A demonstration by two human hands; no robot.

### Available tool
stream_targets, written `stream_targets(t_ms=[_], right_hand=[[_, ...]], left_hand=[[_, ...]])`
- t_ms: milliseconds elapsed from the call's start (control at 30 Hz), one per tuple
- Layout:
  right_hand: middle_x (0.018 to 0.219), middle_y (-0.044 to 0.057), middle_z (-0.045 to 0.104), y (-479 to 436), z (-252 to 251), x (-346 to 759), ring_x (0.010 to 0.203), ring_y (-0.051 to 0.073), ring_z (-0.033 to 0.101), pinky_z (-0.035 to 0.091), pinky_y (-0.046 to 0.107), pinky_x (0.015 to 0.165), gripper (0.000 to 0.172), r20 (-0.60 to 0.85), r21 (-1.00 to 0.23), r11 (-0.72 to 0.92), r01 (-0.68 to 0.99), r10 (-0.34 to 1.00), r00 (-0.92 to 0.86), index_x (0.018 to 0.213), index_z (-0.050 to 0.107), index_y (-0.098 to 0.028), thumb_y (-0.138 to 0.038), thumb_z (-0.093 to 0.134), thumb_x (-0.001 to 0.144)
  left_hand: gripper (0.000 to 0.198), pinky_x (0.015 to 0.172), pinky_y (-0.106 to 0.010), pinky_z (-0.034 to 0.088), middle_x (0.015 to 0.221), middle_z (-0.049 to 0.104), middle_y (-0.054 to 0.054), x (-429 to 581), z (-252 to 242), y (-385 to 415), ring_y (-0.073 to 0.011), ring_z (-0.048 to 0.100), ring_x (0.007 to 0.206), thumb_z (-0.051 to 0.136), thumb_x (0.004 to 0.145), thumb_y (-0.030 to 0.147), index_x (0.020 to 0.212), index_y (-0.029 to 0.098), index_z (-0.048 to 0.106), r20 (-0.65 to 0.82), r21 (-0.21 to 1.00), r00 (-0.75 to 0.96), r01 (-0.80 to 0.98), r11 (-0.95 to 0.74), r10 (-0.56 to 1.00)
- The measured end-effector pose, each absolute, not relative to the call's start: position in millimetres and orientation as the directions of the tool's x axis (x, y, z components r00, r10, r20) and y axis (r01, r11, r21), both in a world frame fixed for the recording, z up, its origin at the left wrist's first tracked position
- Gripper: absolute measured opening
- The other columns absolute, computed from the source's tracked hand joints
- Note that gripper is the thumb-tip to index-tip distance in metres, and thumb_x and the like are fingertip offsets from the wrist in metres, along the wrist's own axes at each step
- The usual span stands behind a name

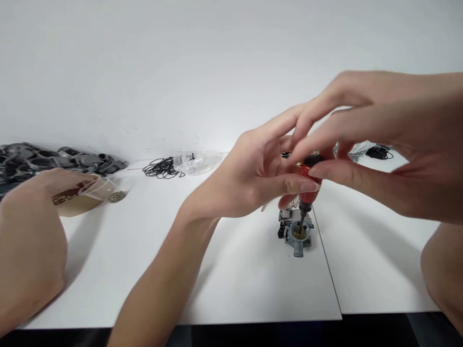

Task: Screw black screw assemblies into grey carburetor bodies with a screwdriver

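A screwdriver [309, 195] with a red and black handle stands nearly upright, its shaft tip down inside the round bowl of a small grey carburetor [298, 248]. My left hand [253, 176] is closed around the red handle, thumb lying across it. From the right, my right hand [376, 140] pinches the handle near its black top, with the thumb in front and the fingers bent over it. The carburetor rests on the white table with its open bowl facing up. Its rear part is partly hidden behind the hands.
At left, another person's hand [54, 185] reaches beside a clear plastic cup [99, 189] and small brass-coloured parts. Behind lie a pile of dark grey castings [65, 161], black rubber rings [162, 167] and a clear plastic bag [198, 163]. A table seam [327, 265] runs right of the carburetor.
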State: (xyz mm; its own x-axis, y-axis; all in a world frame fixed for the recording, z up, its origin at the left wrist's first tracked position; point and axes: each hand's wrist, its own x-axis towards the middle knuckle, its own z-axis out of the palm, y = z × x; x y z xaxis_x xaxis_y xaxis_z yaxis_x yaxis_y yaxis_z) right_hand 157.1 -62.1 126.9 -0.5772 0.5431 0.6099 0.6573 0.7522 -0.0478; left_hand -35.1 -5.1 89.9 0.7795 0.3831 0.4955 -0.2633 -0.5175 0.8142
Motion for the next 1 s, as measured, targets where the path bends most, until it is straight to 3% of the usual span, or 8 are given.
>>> stream_targets(t_ms=[100,200,433,633,700,767,867,1000], right_hand=[[0.099,-0.011,0.068,-63.6,126.6,167.5,0.075,0.010,0.064,0.049,0.022,0.050,0.024,0.579,0.007,0.770,0.638,0.517,-0.630,0.089,0.070,-0.037,-0.019,0.053,0.091],[0.093,-0.011,0.069,-63.6,125.8,172.5,0.066,0.008,0.063,0.046,0.024,0.043,0.020,0.528,-0.065,0.731,0.679,0.602,-0.598,0.095,0.070,-0.039,-0.026,0.057,0.090],[0.080,-0.012,0.067,-61.4,125.8,165.9,0.061,0.006,0.060,0.042,0.022,0.040,0.016,0.568,-0.153,0.706,0.691,0.635,-0.524,0.086,0.069,-0.041,-0.038,0.054,0.090],[0.081,-0.009,0.068,-58.1,127.6,164.6,0.044,0.003,0.041,0.039,0.023,0.037,0.030,0.509,-0.066,0.784,0.618,0.559,-0.655,0.082,0.070,-0.034,-0.014,0.048,0.090],[0.080,-0.009,0.068,-58.3,127.8,163.9,0.051,0.004,0.051,0.045,0.021,0.041,0.030,0.525,-0.145,0.779,0.610,0.584,-0.619,0.082,0.070,-0.034,-0.012,0.051,0.088],[0.077,-0.008,0.068,-58.6,127.7,162.4,0.068,0.009,0.064,0.051,0.022,0.047,0.022,0.565,-0.329,0.739,0.588,0.653,-0.504,0.084,0.069,-0.035,-0.020,0.055,0.088],[0.072,-0.007,0.066,-59.4,126.6,160.3,0.092,0.017,0.068,0.054,0.024,0.051,0.016,0.585,-0.588,0.667,0.457,0.741,-0.329,0.084,0.068,-0.036,-0.036,0.053,0.091],[0.075,-0.008,0.067,-60.3,123.8,160.3,0.098,0.018,0.067,0.058,0.025,0.055,0.019,0.575,-0.633,0.663,0.399,0.748,-0.331,0.086,0.067,-0.036,-0.045,0.050,0.092]], left_hand=[[0.053,0.053,-0.024,0.055,0.086,0.061,0.001,-36.0,90.1,-8.4,-0.0156,0.067,0.073,0.061,0.084,0.007,0.131,0.027,0.046,0.457,0.837,0.793,-0.230,-0.497,0.403],[0.059,0.060,-0.027,0.056,0.090,0.062,-0.001,-35.2,89.3,-12.4,-0.0161,0.066,0.077,0.061,0.084,0.008,0.137,0.026,0.040,0.422,0.855,0.794,-0.187,-0.484,0.438],[0.053,0.064,-0.026,0.056,0.091,0.061,-0.001,-31.5,89.9,-9.9,-0.0145,0.065,0.075,0.071,0.079,0.015,0.127,0.024,0.049,0.428,0.835,0.783,-0.151,-0.529,0.452],[0.034,0.052,-0.020,0.053,0.086,0.062,0.001,-32.6,90.7,-5.9,-0.0106,0.063,0.064,0.071,0.078,0.014,0.109,0.022,0.058,0.459,0.806,0.760,-0.139,-0.575,0.460],[0.029,0.053,-0.020,0.053,0.087,0.062,0.000,-33.5,91.7,-6.1,-0.0105,0.062,0.064,0.070,0.078,0.012,0.103,0.021,0.059,0.463,0.801,0.768,-0.148,-0.580,0.443],[0.028,0.053,-0.021,0.052,0.086,0.062,-0.001,-33.9,92.4,-6.3,-0.0106,0.061,0.064,0.070,0.078,0.012,0.102,0.020,0.059,0.457,0.805,0.768,-0.141,-0.576,0.450],[0.028,0.055,-0.021,0.051,0.086,0.063,-0.001,-34.6,92.5,-6.1,-0.0119,0.063,0.067,0.070,0.078,0.015,0.103,0.022,0.059,0.436,0.813,0.773,-0.119,-0.569,0.461],[0.035,0.057,-0.022,0.051,0.086,0.062,0.001,-36.7,92.1,-5.6,-0.0136,0.065,0.071,0.073,0.076,0.020,0.108,0.025,0.058,0.412,0.813,0.779,-0.079,-0.577,0.473]])
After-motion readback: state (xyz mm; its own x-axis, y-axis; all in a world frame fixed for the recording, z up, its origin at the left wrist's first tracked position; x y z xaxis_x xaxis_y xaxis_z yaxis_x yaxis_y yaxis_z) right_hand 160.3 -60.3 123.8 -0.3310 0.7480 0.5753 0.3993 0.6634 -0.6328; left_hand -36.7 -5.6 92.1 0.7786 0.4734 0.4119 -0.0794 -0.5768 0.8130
